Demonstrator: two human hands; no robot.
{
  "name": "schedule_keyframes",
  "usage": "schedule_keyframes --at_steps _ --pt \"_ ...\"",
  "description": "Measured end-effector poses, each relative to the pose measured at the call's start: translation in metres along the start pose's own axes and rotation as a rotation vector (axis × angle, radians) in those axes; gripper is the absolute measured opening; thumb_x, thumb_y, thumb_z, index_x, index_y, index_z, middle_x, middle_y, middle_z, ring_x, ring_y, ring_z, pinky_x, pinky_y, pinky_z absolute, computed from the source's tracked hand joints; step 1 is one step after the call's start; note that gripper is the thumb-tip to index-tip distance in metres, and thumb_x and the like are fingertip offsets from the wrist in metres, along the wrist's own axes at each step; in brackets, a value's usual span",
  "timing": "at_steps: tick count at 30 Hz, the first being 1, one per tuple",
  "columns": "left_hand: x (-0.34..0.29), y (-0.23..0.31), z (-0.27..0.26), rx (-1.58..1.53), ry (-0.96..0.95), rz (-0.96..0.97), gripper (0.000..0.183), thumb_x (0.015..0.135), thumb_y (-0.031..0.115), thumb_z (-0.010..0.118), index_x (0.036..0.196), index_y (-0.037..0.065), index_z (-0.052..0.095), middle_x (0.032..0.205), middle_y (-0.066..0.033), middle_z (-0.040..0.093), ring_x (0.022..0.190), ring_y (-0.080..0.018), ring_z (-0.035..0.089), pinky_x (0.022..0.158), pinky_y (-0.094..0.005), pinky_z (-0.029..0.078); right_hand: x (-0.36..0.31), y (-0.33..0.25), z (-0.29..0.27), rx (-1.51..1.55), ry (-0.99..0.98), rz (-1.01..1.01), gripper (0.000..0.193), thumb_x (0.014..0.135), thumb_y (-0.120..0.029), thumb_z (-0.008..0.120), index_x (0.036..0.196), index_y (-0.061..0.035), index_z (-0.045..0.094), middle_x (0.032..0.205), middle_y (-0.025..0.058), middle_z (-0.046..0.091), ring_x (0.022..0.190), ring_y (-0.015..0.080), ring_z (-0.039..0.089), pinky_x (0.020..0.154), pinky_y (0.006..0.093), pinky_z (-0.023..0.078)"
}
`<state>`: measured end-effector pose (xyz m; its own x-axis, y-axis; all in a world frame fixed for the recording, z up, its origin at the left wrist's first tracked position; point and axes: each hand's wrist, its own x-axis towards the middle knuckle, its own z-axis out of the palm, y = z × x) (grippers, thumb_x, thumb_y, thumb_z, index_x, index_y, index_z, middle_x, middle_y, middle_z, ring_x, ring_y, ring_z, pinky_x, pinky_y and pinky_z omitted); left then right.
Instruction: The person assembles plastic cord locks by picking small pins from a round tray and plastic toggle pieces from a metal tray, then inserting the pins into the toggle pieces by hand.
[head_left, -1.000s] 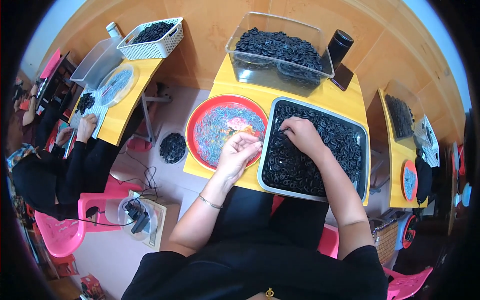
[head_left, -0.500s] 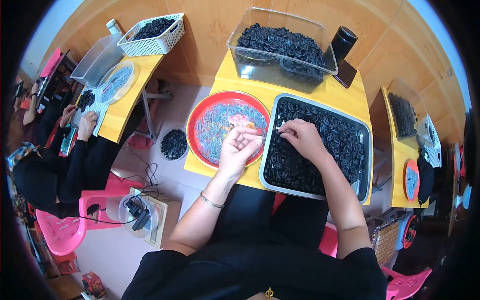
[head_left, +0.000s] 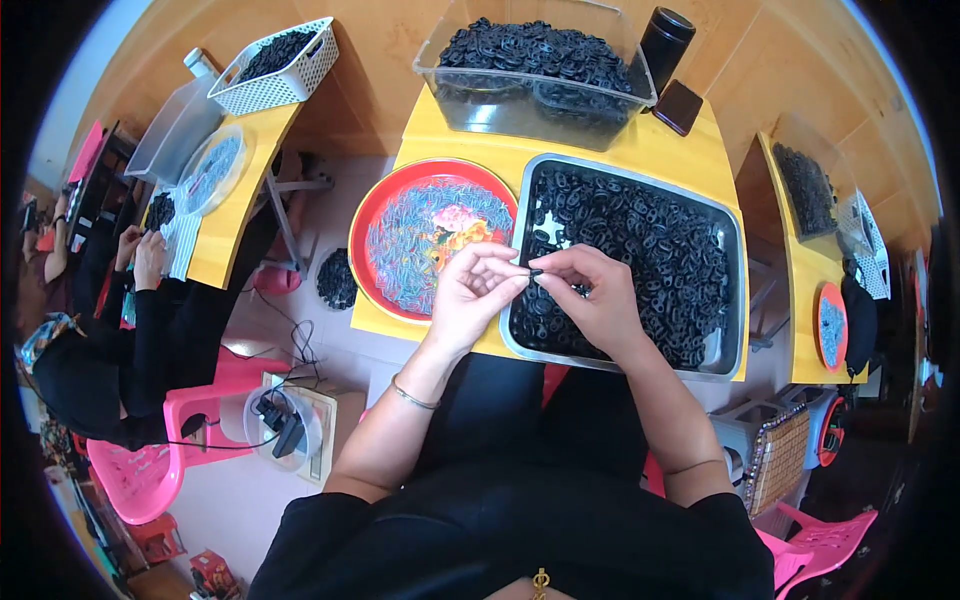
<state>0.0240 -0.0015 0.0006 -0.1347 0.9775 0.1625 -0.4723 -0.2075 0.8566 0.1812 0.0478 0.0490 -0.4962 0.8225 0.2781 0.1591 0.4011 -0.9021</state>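
Note:
My left hand (head_left: pixel 468 292) and my right hand (head_left: pixel 598 298) meet fingertip to fingertip over the near left corner of a metal tray (head_left: pixel 737 300). Pinched in my right hand is a small black oval piece (head_left: pixel 536 272). My left thumb and forefinger are pressed together against its side; whatever they hold is too small to make out. Loose black oval pieces (head_left: pixel 650 240) with holes fill most of the tray. Beside it on the left stands a red round tray (head_left: pixel 364 250) holding many thin, shiny, pin-like pieces (head_left: pixel 400 235).
A clear plastic bin (head_left: pixel 470 105) heaped with black pieces stands behind the trays, beside a black cylinder (head_left: pixel 667 38) and a dark flat object (head_left: pixel 679 107). At left, another person (head_left: pixel 100 360) works at a yellow table. A similar table (head_left: pixel 790 300) stands at right.
My right hand has come up from the tray's far left part with a black piece and met my left hand. The view has shifted, so the trays appear higher and farther left.

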Motion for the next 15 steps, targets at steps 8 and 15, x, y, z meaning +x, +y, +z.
schedule_keyframes --at_steps 8,15 --pt "-0.002 0.003 -0.001 0.090 -0.078 0.011 0.032 0.076 -0.007 0.060 0.106 0.000 0.051 0.082 -0.0030 0.060 0.077 -0.0064 0.057 0.070 -0.0190 0.045 -0.005 -0.001 0.000 -0.146 -0.001 -0.082 0.013 0.073 -0.004 0.064 0.086 -0.0038 0.065 0.076 0.0073 0.061 0.062 0.0144 0.058 0.056 0.0246 0.046" --pt "-0.005 0.002 0.005 0.245 -0.159 0.025 0.037 0.076 -0.007 0.061 0.110 -0.001 0.051 0.083 -0.0033 0.061 0.077 -0.0062 0.056 0.069 -0.0193 0.044 -0.016 0.009 -0.008 -0.024 -0.014 0.003 0.012 0.075 -0.002 0.062 0.087 -0.0017 0.063 0.077 0.0066 0.061 0.065 0.0117 0.058 0.059 0.0222 0.046"
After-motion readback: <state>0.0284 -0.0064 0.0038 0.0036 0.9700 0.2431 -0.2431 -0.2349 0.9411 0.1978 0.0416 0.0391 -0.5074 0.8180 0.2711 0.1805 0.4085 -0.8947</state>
